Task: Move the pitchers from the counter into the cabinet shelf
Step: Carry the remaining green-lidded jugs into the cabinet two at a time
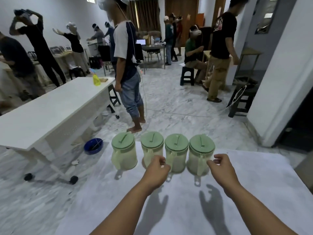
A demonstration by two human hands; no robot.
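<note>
four pale green pitchers stand in a row at the far edge of the white counter (237,192), lids on, handles turned toward the near side. from left to right: the far-left pitcher (124,152), the second pitcher (151,148), the third pitcher (176,152) and the right pitcher (199,154); the three on the right sit just beside each other, nearly touching, the left one a little apart. all are upright and none has been lifted.

the person's left hand (156,173) hangs in front of the second and third pitchers, fingers curled narrow, and i cannot tell whether they have hooked a handle or only hover by it. the right hand (221,168) is just beside the right pitcher's handle, fingers loosely bent with a gap at the tips, holding nothing that i can see.

so this looks like the reach-and-grasp step, the very start of the job. next each hand needs to close around a handle and lift straight up, clear of the neighbours. no cabinet shows from here, so a turn away from the counter seems needed.
</note>
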